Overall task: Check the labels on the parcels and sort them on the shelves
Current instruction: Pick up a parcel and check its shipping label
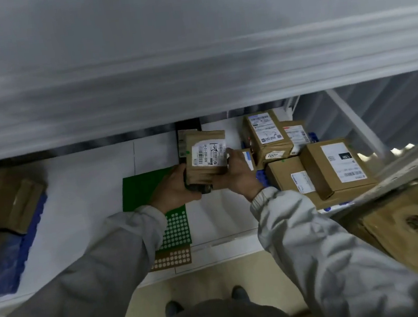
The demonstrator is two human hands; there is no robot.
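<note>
**Parcel held over the middle of the shelf**

Here we hold a small brown parcel [206,158] with both hands above the white shelf [89,199], roughly mid-width and toward its back edge. Our left hand [177,186] curls under its left side, also gripping a dark device [195,186]; our right hand [236,173] pinches its right edge, thumb on the white label [208,153]. Just right, stacked parcels [308,159] crowd the shelf's right end. Green dotted sheets [174,228] lie near the front edge below our left wrist. Bare white shelf runs left to more boxes [2,199] at the left end.
</note>
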